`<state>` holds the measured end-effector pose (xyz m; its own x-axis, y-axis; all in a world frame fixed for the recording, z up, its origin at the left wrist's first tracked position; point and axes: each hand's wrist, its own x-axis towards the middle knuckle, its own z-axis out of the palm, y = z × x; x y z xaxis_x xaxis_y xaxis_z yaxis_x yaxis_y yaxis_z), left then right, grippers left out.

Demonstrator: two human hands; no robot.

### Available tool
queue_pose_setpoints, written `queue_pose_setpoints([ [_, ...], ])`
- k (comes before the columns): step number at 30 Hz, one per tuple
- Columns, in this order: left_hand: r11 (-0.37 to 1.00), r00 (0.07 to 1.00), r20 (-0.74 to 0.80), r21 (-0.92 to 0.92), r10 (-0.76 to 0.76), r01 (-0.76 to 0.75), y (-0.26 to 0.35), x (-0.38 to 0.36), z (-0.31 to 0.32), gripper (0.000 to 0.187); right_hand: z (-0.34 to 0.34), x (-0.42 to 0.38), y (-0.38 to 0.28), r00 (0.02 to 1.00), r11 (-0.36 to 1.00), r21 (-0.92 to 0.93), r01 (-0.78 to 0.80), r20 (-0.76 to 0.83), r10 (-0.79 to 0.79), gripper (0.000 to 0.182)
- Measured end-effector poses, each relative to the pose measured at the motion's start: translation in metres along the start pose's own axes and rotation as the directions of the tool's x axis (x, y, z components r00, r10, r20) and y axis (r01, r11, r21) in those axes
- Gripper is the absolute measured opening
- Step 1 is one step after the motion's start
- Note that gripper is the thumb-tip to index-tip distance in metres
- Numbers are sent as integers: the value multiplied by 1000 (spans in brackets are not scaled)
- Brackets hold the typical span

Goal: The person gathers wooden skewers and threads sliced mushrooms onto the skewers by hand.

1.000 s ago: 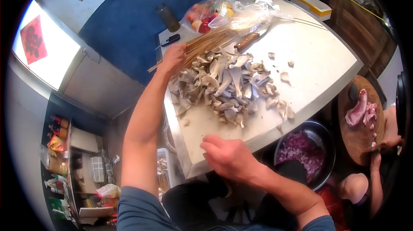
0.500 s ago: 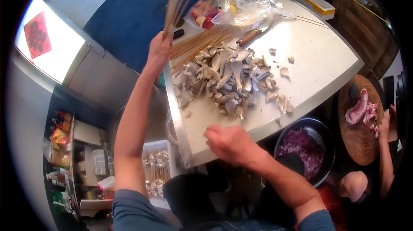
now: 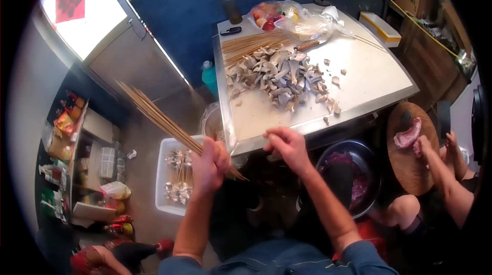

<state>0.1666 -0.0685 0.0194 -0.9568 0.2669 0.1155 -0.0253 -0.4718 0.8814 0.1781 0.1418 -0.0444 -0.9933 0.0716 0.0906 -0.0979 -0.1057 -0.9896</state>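
Note:
My left hand (image 3: 209, 166) is closed around a bundle of thin wooden skewers (image 3: 163, 121). The bundle slants from upper left down to the right, its far part above a white plastic tub (image 3: 162, 172) with mushroom skewers in it. Just off the near edge of the metal-rimmed table (image 3: 359, 90), my right hand (image 3: 288, 148) has loosely bent fingers and nothing visible in them. A heap of torn grey oyster mushrooms (image 3: 287, 72) covers part of the tabletop. More loose skewers (image 3: 251, 44) lie behind the heap.
On the table's far side are a bag of fruit (image 3: 269, 16), a phone (image 3: 230, 31) and a knife handle (image 3: 307, 46). To the right, a co-worker's hand (image 3: 421, 147) touches meat (image 3: 407, 136) on a round board (image 3: 410, 172). A dark basin (image 3: 376, 182) stands below.
My left hand has come down from above the table with the skewers, which now point left over the tub. My right hand's fingers have loosened from a fist. The view has shifted.

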Motion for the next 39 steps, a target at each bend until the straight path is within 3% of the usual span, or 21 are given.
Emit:
queue_pose_setpoints([
  [3,992,1000,-16,-126,-2,0,-21,-26,5,52,26,-56,29,990,934,331,-136,24,136,27],
  [5,977,996,0,-194,-89,88,-34,-37,12,50,40,-84,45,970,898,368,-242,72,232,29],
  [7,985,999,20,-164,-45,48,-49,-47,20,52,50,-99,51,944,859,396,-324,84,318,38],
  [9,984,996,-13,-157,-84,81,-58,-59,28,50,54,-107,51,937,649,683,-335,169,306,46],
  [10,989,998,-15,-129,-69,66,-67,-64,28,48,52,-109,58,929,561,746,-358,224,295,49],
  [11,988,998,-12,-145,-65,63,-71,-71,28,48,51,-111,62,929,573,737,-358,220,298,49],
  [13,988,991,12,-81,-132,132,-75,-82,26,45,48,-114,64,892,319,845,-429,341,298,47],
  [15,979,983,7,-96,-182,181,-93,-93,16,44,55,-122,66,882,335,838,-430,310,356,42],
  [17,956,959,-14,-88,-283,280,-109,-104,9,43,67,-128,67,833,397,844,-360,99,545,37],
  [23,966,964,-77,29,-254,257,-133,-126,-2,39,76,-153,88,821,401,825,-398,126,556,34],
  [25,919,940,-72,197,-335,342,-137,-132,-5,39,77,-156,103,815,377,825,-420,159,558,37],
  [26,896,931,-66,253,-360,365,-138,-135,-6,34,73,-161,107,832,328,823,-464,278,480,39],
  [27,901,932,-69,241,-355,360,-145,-139,-5,34,74,-161,102,829,336,815,-471,280,484,39],
  [29,881,922,-232,294,-311,371,-163,-150,-1,35,76,-162,93,765,402,762,-507,183,617,42],
  [30,873,893,-256,233,-370,429,-159,-153,1,27,77,-164,83,773,518,681,-518,113,625,44],
  [31,874,893,-258,229,-369,428,-157,-157,0,27,73,-165,82,772,520,677,-521,114,626,44],
  [33,872,874,-128,92,-469,481,-155,-165,-3,28,62,-166,79,778,650,533,-542,27,628,45],
  [35,818,824,-126,108,-553,566,-149,-173,0,22,52,-167,76,789,652,528,-544,58,611,46],
  [37,660,660,2,33,-751,751,-148,-182,0,21,46,-167,70,811,657,525,-540,116,574,47],
  [39,652,650,52,51,-758,756,-159,-189,-4,19,47,-169,60,823,660,528,-534,145,550,46],
])
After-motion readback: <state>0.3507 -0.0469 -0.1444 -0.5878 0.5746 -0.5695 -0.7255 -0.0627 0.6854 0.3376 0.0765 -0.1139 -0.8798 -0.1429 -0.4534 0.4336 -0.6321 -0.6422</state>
